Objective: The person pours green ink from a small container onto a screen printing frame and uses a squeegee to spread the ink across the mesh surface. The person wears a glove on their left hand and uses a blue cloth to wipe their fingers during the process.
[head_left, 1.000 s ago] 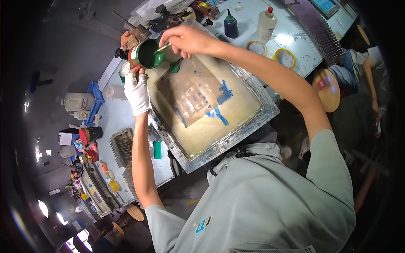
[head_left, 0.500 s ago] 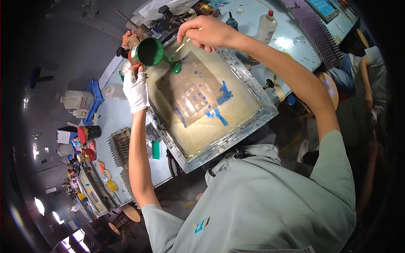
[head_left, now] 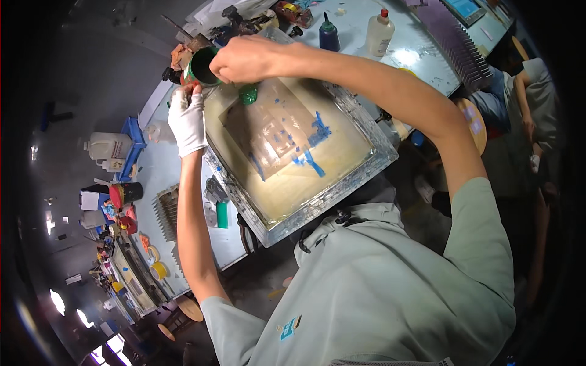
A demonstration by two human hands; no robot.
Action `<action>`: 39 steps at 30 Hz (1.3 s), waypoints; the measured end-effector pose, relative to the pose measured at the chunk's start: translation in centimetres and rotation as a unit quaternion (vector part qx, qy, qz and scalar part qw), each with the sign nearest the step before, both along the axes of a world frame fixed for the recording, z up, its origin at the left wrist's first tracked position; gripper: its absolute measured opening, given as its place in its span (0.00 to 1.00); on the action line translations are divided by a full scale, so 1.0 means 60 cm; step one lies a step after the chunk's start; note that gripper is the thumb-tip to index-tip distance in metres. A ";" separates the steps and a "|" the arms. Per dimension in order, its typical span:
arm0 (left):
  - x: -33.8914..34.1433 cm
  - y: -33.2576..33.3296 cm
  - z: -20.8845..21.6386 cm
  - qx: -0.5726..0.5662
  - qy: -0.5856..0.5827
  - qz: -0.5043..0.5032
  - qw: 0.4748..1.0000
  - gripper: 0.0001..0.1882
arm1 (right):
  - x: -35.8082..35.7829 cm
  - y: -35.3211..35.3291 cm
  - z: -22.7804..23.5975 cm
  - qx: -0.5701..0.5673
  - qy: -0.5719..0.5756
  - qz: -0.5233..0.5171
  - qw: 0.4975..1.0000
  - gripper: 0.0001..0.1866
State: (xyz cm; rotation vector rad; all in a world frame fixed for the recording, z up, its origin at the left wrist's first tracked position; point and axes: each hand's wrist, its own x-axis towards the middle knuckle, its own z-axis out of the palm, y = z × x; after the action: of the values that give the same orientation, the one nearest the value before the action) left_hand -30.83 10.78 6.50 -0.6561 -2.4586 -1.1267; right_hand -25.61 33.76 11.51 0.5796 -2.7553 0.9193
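"Two hands meet at one green-rimmed pot [head_left: 198,66] in the upper left of the frame. How far along does it look?"

"Early, I'd judge. One green blob [head_left: 248,94] lies on the mesh [head_left: 290,195], just below and right of the pot. The patterned area [head_left: 262,128] mid-frame carries blue patches [head_left: 320,131] but no spread of green, so most of it looks uncoated."

"And the grip on each side?"

"The gloved left hand [head_left: 189,122] has its bare fingertips closed on the pot's lower side, holding it tipped near the upper left of the screen frame [head_left: 332,191]. The right hand [head_left: 244,59] is curled at the pot's mouth; I can't tell whether it pinches anything."

"How full is the pot?"

"Can't say. Green coats the rim, but the inside is dark and partly covered by the right hand."

"Other containers?"

"On the tabletop [head_left: 355,30], at upper centre, stands a green-capped dark bottle [head_left: 329,39] that seems to hold something blue-black. Right of it is a red-capped pale bottle [head_left: 379,38], its level unclear. At far left, pale jugs [head_left: 108,146] stand beside a blue tray [head_left: 131,146], with a red-and-black tub [head_left: 126,194] below; their contents don't show."
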 end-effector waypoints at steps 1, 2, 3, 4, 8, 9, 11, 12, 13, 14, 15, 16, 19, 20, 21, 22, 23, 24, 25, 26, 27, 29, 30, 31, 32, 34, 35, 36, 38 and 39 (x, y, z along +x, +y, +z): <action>0.003 0.000 -0.001 -0.003 -0.009 0.013 1.000 0.10 | -0.002 -0.002 -0.003 0.001 0.016 0.001 1.000 0.13; 0.006 0.000 0.001 -0.007 -0.019 0.026 0.999 0.10 | -0.005 -0.004 -0.006 0.008 0.015 0.006 1.000 0.13; 0.006 0.001 0.001 -0.003 -0.032 0.023 0.999 0.10 | -0.006 -0.004 -0.003 0.016 0.015 0.009 1.000 0.13; 0.002 0.002 0.000 0.000 -0.045 0.020 0.999 0.10 | -0.006 -0.004 0.000 0.023 0.015 0.012 1.000 0.13; -0.012 0.004 -0.002 0.004 -0.067 0.004 0.998 0.11 | -0.016 -0.003 0.008 0.039 0.005 0.015 0.999 0.11; 0.006 0.013 0.010 0.012 -0.060 -0.001 0.998 0.11 | -0.018 -0.005 0.007 0.036 0.016 0.018 0.999 0.11; 0.001 0.007 0.005 0.004 -0.070 0.002 0.998 0.11 | -0.025 -0.009 0.006 0.055 0.023 0.029 0.998 0.12; 0.002 0.009 0.008 0.002 -0.075 0.002 0.997 0.11 | -0.029 -0.009 0.007 0.065 0.027 0.033 0.997 0.12; 0.007 0.010 0.011 0.007 -0.071 -0.004 0.997 0.11 | -0.030 -0.009 0.009 0.068 0.025 0.036 0.997 0.12; 0.011 0.012 0.015 0.037 -0.094 -0.020 0.995 0.12 | -0.035 -0.010 0.007 0.067 0.024 0.036 0.997 0.12; 0.012 0.012 0.018 0.021 -0.092 -0.015 0.995 0.12 | -0.039 -0.009 0.008 0.065 0.003 0.035 0.997 0.11; 0.013 0.012 0.021 0.006 -0.091 -0.010 0.996 0.12 | -0.041 -0.008 0.008 0.064 -0.018 0.035 0.997 0.11; 0.018 0.016 0.022 0.033 -0.095 -0.015 0.995 0.13 | -0.049 -0.005 0.001 0.072 -0.019 0.023 0.997 0.11; 0.021 0.016 0.025 0.006 -0.091 -0.003 0.996 0.13 | -0.052 -0.004 -0.003 0.059 -0.027 0.021 0.998 0.11; 0.023 0.016 0.031 -0.020 -0.087 0.008 0.996 0.13 | -0.055 -0.002 -0.006 0.060 -0.026 0.023 0.998 0.11; 0.025 0.017 0.034 -0.047 -0.082 0.019 0.995 0.13 | -0.058 0.000 -0.009 0.061 -0.024 0.025 0.998 0.11; 0.017 0.013 0.027 -0.028 -0.084 0.003 0.996 0.13 | -0.062 0.001 -0.012 0.063 -0.007 0.024 0.998 0.11; 0.018 0.011 0.027 -0.044 -0.084 0.008 0.995 0.13 | -0.062 -0.002 -0.011 0.064 0.011 0.024 0.998 0.11; 0.019 0.009 0.029 -0.060 -0.085 0.014 0.995 0.13 | -0.060 -0.004 -0.011 0.065 0.028 0.025 0.997 0.12; 0.021 0.008 0.030 -0.076 -0.085 0.019 0.993 0.14 | -0.055 0.011 -0.012 0.052 0.027 0.076 0.995 0.13; 0.027 0.002 0.030 -0.081 -0.061 0.024 0.995 0.14 | -0.021 0.026 0.019 0.039 0.026 0.131 0.990 0.13; 0.019 0.032 0.044 -0.088 -0.047 -0.008 0.995 0.14 | -0.138 0.043 -0.073 0.135 0.146 0.125 0.972 0.07; 0.021 0.013 0.038 -0.091 -0.048 0.001 0.995 0.14 | -0.127 0.023 -0.066 0.089 0.127 0.096 0.983 0.06; 0.025 0.001 0.031 -0.084 -0.052 0.006 0.995 0.14 | -0.091 0.009 -0.040 0.044 0.106 0.061 0.991 0.05; 0.028 0.001 0.030 -0.078 -0.051 0.003 0.996 0.14 | -0.067 0.006 -0.023 0.001 0.088 0.018 0.996 0.05; 0.028 0.020 0.042 -0.081 -0.058 -0.010 0.995 0.15 | -0.127 0.035 -0.068 0.215 0.336 0.124 0.909 0.06; 0.031 0.020 0.045 -0.089 -0.068 -0.005 0.994 0.15 | -0.131 0.034 -0.072 0.229 0.338 0.118 0.905 0.06; 0.034 0.019 0.049 -0.098 -0.076 0.001 0.992 0.16 | -0.133 0.032 -0.073 0.241 0.342 0.114 0.901 0.07; 0.037 0.010 0.050 -0.112 -0.089 0.012 0.990 0.17 | -0.098 0.010 -0.055 0.035 0.216 0.000 0.976 0.09; 0.040 0.011 0.054 -0.116 -0.093 0.008 0.989 0.18 | -0.098 0.016 -0.052 0.098 0.212 0.033 0.972 0.09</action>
State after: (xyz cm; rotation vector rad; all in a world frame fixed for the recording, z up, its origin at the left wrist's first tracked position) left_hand -28.42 11.43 9.76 -0.6200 -2.7769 -0.9420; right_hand -31.51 34.72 8.39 0.7992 -2.4585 0.4648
